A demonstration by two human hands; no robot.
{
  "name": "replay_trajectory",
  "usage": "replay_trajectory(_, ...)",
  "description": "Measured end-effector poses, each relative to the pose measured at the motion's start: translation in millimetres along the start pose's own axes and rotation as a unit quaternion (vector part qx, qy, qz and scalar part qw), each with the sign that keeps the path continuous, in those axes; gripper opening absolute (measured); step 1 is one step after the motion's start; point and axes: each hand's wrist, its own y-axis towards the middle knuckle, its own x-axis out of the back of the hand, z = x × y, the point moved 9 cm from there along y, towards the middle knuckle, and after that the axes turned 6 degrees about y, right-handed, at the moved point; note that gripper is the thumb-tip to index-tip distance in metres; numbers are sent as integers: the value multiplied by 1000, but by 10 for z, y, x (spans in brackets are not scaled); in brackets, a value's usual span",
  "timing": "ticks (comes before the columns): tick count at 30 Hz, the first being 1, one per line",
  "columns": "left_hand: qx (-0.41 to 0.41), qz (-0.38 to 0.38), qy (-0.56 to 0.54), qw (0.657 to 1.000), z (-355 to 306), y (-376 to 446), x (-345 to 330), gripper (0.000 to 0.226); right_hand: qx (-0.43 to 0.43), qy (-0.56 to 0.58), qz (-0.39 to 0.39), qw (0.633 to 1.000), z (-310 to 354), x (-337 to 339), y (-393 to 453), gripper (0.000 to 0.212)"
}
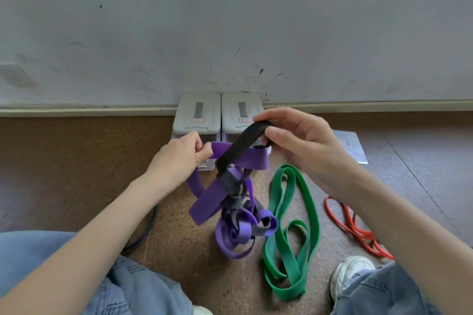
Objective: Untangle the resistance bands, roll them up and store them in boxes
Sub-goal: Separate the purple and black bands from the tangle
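Head view: a person sits on the floor [76, 174] facing a wall, with a tangle of bands lifted between both hands.
Boxes: two white lidded storage boxes [196, 115] stand side by side against the wall, just behind the hands; both lids look closed.
Green band: a green resistance band [291, 233] lies loose on the floor to the right of the tangle, apart from it.
Purple band: the purple resistance band [204, 204] hangs from the left hand, its lower loops knotted near the floor.
Red band: a thin red band [355, 230] lies further right, untouched.
Black band: the black resistance band [240, 146] threads through the purple one.
Left hand [184, 153]: fingers curled, pinching the purple band's upper edge.
Right hand [302, 140]: thumb and fingers pinch the top loop of the black band.
Step, as I judge it: separating black from purple. Best to keep the purple held steady, feed the black loop back through rather than tug, and avoid tightening the lower knot.
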Motion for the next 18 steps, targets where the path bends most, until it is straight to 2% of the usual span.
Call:
replay_trajectory(2,-27,-50,8,998,-18,15,101,25,-6,45,-20,999,3,53,17,22)
replay_trajectory(3,-52,-35,-48,997,-56,14,106,27,-9,45,-23,999,-5,52,20,23)
replay_trajectory(4,-80,19,-148,986,-134,-7,66,32,-12,41,-24,999,-22,35,11,23)
replay_trajectory(5,-99,101,-251,958,-261,-69,-20,37,-14,44,-22,999,-42,9,0,24)
replay_trajectory(6,-117,178,-304,929,-407,-163,-139,40,-14,58,-20,998,-65,-22,-12,23)
replay_trajectory(7,-142,222,-302,916,-532,-264,-261,41,-15,74,-13,997,-89,-67,-24,22)
replay_trajectory(8,-168,220,-276,921,-611,-327,-361,38,-14,82,-3,997,-105,-118,-36,21)
replay_trajectory(9,-180,187,-257,931,-638,-337,-410,31,-14,81,4,997,-116,-150,-48,21)
replay_trajectory(10,-172,155,-255,939,-628,-321,-405,22,-13,82,5,997,-121,-149,-56,22)
replay_trajectory(12,-137,145,-270,942,-557,-252,-357,12,-10,93,-30,995,-116,-15,-44,21)
replay_trajectory(14,-135,181,-329,917,-590,-242,-265,5,2,39,-82,996,-103,196,-27,22)
replay_trajectory(16,-151,203,-402,880,-724,-276,-135,7,-11,-98,-113,989,-137,353,-1,24)
replay_trajectory(18,-144,192,-454,858,-818,-296,-17,15,-95,-199,-128,967,-303,457,-11,24)
